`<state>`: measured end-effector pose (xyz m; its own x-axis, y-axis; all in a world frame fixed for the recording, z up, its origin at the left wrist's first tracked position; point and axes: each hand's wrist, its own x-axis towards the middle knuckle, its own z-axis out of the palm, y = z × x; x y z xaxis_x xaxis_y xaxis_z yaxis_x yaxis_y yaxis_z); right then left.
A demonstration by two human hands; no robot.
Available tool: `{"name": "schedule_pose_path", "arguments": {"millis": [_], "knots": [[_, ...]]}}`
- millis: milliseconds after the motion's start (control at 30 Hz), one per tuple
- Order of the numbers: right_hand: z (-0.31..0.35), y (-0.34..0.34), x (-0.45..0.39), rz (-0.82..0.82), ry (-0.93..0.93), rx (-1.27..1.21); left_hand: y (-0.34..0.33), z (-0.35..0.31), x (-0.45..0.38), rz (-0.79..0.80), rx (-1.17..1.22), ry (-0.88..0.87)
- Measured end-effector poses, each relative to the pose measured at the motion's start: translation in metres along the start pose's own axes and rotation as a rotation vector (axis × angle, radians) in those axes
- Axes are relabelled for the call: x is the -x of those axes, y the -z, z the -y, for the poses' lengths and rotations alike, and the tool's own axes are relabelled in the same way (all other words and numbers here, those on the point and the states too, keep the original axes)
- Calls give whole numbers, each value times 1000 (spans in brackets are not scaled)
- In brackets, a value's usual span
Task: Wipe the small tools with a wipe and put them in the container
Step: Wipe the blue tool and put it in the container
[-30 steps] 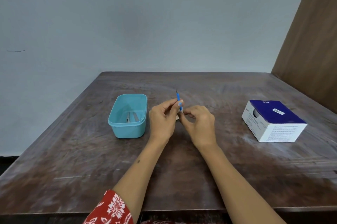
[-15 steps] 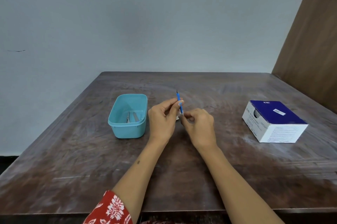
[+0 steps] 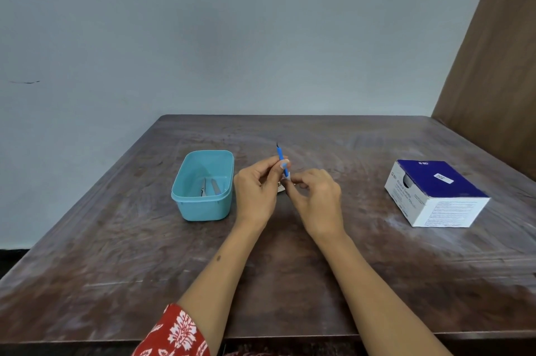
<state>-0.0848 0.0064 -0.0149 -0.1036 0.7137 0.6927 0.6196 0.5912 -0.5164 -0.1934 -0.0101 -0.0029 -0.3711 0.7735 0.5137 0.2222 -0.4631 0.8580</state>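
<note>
A thin blue tool (image 3: 280, 156) with a dark tip stands nearly upright above the table's middle, pinched by my left hand (image 3: 256, 191). Close beside it, my right hand (image 3: 316, 199) pinches a small white wipe (image 3: 288, 179) against the tool's lower end; most of the wipe is hidden by the fingers. Left of my hands stands a teal plastic container (image 3: 203, 204) with two small metal tools (image 3: 209, 187) lying in it.
A blue and white cardboard box (image 3: 438, 196) sits on the right of the dark wooden table (image 3: 116, 254). A brown wooden panel (image 3: 493, 65) rises at the far right, and a pale wall runs behind the table.
My right hand has shifted slightly down along the tool's lower end. The left hand and the blue tool have hardly moved.
</note>
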Motion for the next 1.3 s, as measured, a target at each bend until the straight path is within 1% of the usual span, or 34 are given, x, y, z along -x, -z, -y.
{"name": "schedule_pose_path", "arguments": {"millis": [133,300,467,567,700,867,933,1000,1067,1133,1200,1300], "knots": [[-4,-2,1,65,-101,34,0,2,0,5,10,11],[-2,0,0,20,-16,-3,0,-1,0,17,15,38],[-5,-1,0,19,-25,-14,0,-2,3,32,-28,15],[-3,0,0,20,-39,-3,0,0,3,3,-42,-7],[-7,-2,0,54,-120,52,-1,-6,4,-43,-54,-53],[-12,-3,-2,-13,-160,34,18,-46,-3,-139,-97,-161],[-13,-4,-2,-36,-163,23,39,-66,-15,-183,-204,-169],[-12,-4,-2,-40,-162,10,63,-76,-32,-168,-431,-101],[-10,-3,-3,-43,-159,-4,82,-75,-49,-93,-704,16],[-9,-3,-3,-36,-157,-11,89,-70,-58,23,-943,167],[-10,-3,-4,-33,-155,-16,87,-64,-63,115,-1077,291],[-11,-3,-3,-39,-142,-21,79,-56,-65,215,-1204,410]]}}
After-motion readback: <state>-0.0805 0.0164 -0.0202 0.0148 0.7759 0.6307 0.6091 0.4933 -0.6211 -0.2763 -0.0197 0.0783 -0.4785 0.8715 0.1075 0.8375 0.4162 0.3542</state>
